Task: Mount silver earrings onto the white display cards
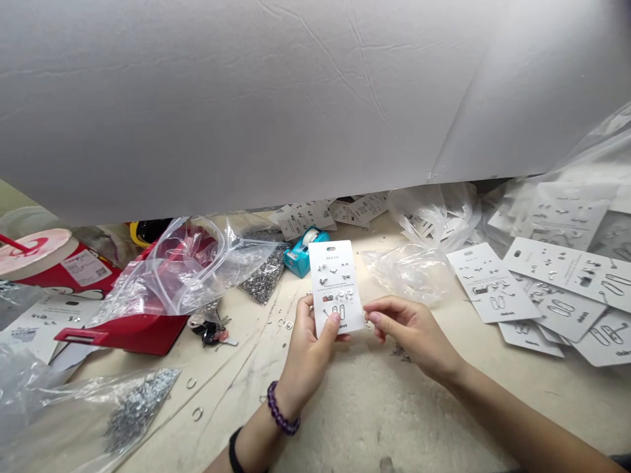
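Observation:
My left hand (315,335) grips a white earring card (337,286) by its lower part, thumb on the front and fingers behind. The card is tilted up towards me and carries rows of small silver earrings, with long oval loops near the bottom. Just right of the card's lower edge, my right hand (407,328) has thumb and forefinger pinched together; whatever is between them is too small to name. Beneath the right hand lie a few tiny metal pieces (401,353), partly hidden by it.
Filled earring cards (493,282) overlap at the right. A teal tape dispenser (304,251) stands behind the held card. Plastic bags of small metal parts (263,276), a red dustpan-like tray (142,335) and a red cup (64,263) sit left. A large white board (296,105) hangs across the back.

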Available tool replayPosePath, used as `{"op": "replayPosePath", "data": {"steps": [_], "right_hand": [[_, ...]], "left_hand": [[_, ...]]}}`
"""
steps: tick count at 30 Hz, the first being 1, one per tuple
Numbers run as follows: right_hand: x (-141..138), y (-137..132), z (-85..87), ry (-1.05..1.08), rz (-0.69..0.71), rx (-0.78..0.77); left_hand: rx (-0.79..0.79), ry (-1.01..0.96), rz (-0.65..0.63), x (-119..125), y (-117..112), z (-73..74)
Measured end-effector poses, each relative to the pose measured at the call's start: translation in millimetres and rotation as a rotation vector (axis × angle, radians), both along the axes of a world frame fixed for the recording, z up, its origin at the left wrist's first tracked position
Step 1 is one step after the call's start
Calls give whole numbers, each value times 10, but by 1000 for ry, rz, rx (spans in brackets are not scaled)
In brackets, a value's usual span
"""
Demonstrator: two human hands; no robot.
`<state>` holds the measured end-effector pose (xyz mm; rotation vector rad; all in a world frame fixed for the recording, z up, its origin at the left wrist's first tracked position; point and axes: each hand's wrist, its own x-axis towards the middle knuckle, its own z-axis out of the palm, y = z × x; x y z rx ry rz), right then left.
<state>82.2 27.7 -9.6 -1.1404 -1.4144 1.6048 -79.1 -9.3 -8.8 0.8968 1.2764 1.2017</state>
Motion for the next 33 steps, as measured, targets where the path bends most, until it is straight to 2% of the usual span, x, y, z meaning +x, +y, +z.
{"op": "replayPosePath", "data": {"steps": [5,11,17,21,24,27,31,33], "right_hand": [[11,3,-38,-93,-29,232],[-32,3,-72,-122,-28,291],[-37,14,-69,-97,-78,124],[-55,24,-33,-51,-86,78],[-64,26,-33,-65,-84,91],[-41,41,-40,-53,-91,77],[-3,56,-13,58,21,-63],[-11,45,9,78,62,-74]], "left_hand": [[41,64,-33,5,-36,-25],[69,77,-83,3,-70,-77],[107,175,-80,-4,-77,-107],[103,209,-91,27,-91,-82],[77,154,-107,64,-94,-35],[16,69,-69,83,-84,25],[-30,27,-25,64,-58,61],[-66,-4,-30,47,-42,52]]}}
